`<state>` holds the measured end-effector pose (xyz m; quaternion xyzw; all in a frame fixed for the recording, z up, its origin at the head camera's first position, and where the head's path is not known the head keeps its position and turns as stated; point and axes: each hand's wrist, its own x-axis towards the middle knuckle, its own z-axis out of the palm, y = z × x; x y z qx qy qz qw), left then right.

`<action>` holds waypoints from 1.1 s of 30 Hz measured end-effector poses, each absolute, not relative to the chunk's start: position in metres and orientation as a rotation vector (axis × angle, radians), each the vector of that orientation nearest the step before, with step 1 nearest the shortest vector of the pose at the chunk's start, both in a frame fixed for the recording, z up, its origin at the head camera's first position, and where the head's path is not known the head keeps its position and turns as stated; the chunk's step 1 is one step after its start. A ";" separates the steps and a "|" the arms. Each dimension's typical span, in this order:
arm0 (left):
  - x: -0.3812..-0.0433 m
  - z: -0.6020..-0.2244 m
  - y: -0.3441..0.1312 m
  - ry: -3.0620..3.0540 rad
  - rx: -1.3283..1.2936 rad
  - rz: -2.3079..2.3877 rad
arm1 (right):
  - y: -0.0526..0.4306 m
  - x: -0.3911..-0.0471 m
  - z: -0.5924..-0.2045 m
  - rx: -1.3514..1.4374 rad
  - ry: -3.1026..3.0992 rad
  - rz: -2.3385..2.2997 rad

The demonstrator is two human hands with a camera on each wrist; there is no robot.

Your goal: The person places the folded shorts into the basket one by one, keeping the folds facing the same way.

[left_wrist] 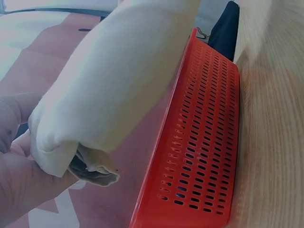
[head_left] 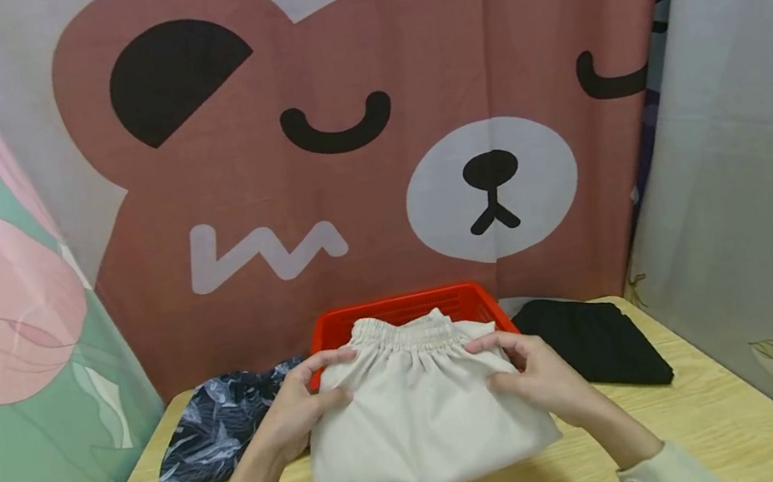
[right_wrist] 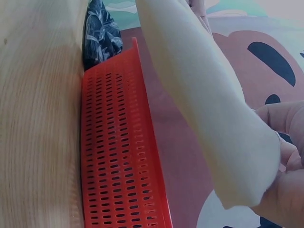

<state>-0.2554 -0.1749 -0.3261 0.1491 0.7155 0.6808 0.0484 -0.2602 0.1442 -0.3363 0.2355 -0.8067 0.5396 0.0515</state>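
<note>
Folded cream elastic-waist pants (head_left: pixel 422 416) are held up above the table, their gathered waistband toward the back. My left hand (head_left: pixel 294 411) pinches their left side near the waistband, and my right hand (head_left: pixel 543 378) pinches the right side. In the left wrist view, the left hand (left_wrist: pixel 23 166) grips the end of the folded bundle, where a small opening in the layers shows. The right wrist view has the right hand (right_wrist: pixel 285 166) gripping the opposite end. Some of the fingers are hidden behind the cloth.
A red perforated basket (head_left: pixel 404 304) stands on the wooden table (head_left: pixel 719 424), behind the pants; its inside is hidden. Left of it lies a dark blue patterned cloth item (head_left: pixel 222 427). A folded black cloth item (head_left: pixel 592 343) lies to the right. Printed curtains (head_left: pixel 383 174) enclose the table.
</note>
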 end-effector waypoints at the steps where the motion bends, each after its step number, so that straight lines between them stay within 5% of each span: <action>1: -0.254 -0.324 -0.174 2.175 0.445 2.078 | 0.144 -0.261 -0.336 0.717 -2.458 1.641; 11: -0.252 -0.306 -0.168 2.284 0.373 2.006 | 0.143 -0.272 -0.331 0.715 -2.460 1.645; 33: -0.296 -0.329 -0.172 2.325 0.333 2.097 | 0.139 -0.296 -0.327 0.630 -2.483 1.691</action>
